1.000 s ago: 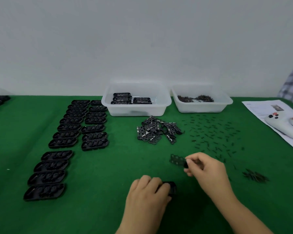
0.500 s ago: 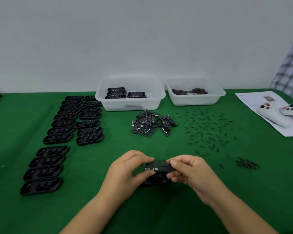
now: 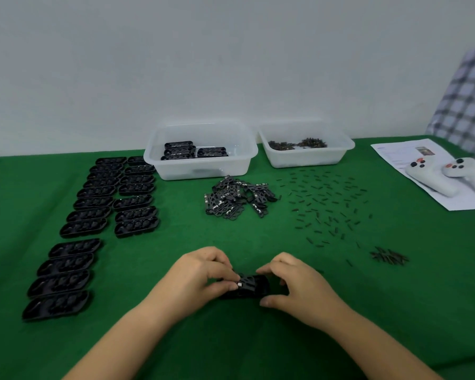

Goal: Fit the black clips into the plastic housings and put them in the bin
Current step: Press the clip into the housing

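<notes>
At six o'clock, left hand (image 3: 200, 272) and right hand (image 3: 291, 283) both grip one housing (image 3: 251, 286), clip (image 3: 244, 279) on top.

Between your hands sits one black plastic housing (image 3: 254, 287), lying flat on the green cloth with its long side running left to right. A black clip (image 3: 246, 281) with a small pale metal tab at its left end lies on top of it — you cannot tell whether it is fully seated. More empty housings (image 3: 93, 215) lie in two columns to your left, open side up, side by side. A loose heap of clips (image 3: 237, 198) rests at mid-table, just in front of the bin (image 3: 200, 152) — a clear plastic tub holding a few finished housings, stacked at its left and centre.
</notes>
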